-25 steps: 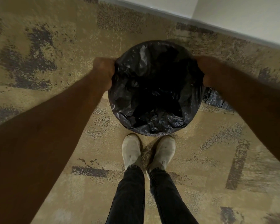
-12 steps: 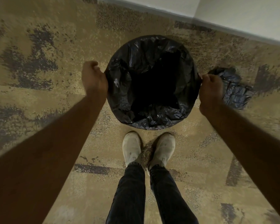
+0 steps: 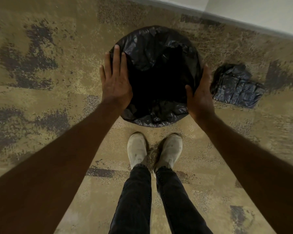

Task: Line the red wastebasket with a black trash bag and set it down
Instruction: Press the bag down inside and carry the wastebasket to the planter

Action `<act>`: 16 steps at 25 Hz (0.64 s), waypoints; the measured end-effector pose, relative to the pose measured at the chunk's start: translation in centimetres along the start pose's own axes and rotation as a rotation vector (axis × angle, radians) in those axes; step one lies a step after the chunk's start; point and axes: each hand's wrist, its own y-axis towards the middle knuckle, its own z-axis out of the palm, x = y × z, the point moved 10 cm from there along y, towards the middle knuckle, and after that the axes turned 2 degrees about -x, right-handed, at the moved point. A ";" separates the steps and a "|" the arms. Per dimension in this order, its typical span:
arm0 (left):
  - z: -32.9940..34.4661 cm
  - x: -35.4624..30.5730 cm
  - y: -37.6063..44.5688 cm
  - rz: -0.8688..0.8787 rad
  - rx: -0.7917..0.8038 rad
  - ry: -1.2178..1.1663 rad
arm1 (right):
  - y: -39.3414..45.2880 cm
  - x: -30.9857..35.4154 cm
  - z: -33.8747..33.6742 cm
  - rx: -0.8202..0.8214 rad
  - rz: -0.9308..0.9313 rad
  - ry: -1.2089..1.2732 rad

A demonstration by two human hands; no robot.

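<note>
The wastebasket stands on the carpet in front of my feet, seen from above. A black trash bag (image 3: 152, 53) covers its whole rim and inside, so none of the red shows. My left hand (image 3: 116, 80) lies flat over the left rim, fingers stretched out and apart. My right hand (image 3: 200, 93) is at the right rim, palm turned inward, fingers straight, thumb over the bag's edge. Neither hand grips anything.
A folded stack of black bags (image 3: 235, 86) lies on the carpet just right of the basket. A white wall with a grey baseboard (image 3: 243, 19) runs behind. My two pale shoes (image 3: 154, 151) stand just behind the basket.
Both hands were closed on the bag's edge at the rim; they have let go and opened flat. The basket now sits lower and stands still on the floor.
</note>
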 end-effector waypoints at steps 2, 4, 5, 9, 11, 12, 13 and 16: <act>-0.5 0.0 0.0 0.087 -0.052 -0.131 | 0.2 -1.5 -0.4 0.025 0.057 0.062; -0.7 1.1 -0.2 0.062 -0.038 -0.324 | 0.3 -2.6 -0.7 0.045 0.114 0.066; -0.8 1.9 -0.2 0.028 -0.027 -0.393 | 0.1 -2.9 -0.7 0.051 0.139 0.073; -1.2 3.7 -2.6 -0.185 -0.156 -0.538 | -1.5 1.4 -3.9 -0.223 -0.103 -0.214; 0.1 4.0 -5.1 -0.371 -0.211 -0.636 | -3.1 5.7 -3.0 -0.266 -0.355 -0.290; 1.3 4.0 -6.3 -0.474 -0.208 -0.703 | -3.7 6.9 -1.2 -0.188 -0.419 -0.288; 2.7 3.9 -7.4 -0.570 -0.196 -0.786 | -4.1 7.4 1.3 -0.056 -0.427 -0.285; 5.2 3.1 -8.9 -0.719 -0.205 -1.016 | -5.7 5.6 9.5 0.360 -0.359 -0.526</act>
